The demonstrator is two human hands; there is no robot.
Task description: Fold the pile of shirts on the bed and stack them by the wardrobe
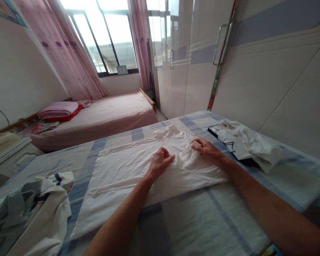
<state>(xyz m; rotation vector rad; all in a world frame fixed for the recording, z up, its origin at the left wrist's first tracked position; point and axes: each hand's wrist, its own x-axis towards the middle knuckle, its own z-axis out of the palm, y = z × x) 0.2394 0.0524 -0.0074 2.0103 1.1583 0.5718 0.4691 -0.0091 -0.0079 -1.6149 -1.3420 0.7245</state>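
Observation:
A white shirt [117, 177] lies spread over the checked bed, wrinkled and bunched toward its right end. My left hand [160, 163] rests above the middle of the cloth, its fingers bent and the thumb held apart from them. Farther right, my right hand [206, 149] pinches a raised fold of the shirt between thumb and fingers. Both forearms reach across the near edge of the garment.
Grey and white clothes [40, 209] lie in a heap at the left. A white garment with dark trim [242, 142] sits at the right, near the wardrobe [282, 71]. Beyond stands a pink-covered bed [120, 110] with a folded pink blanket [58, 109], below the window.

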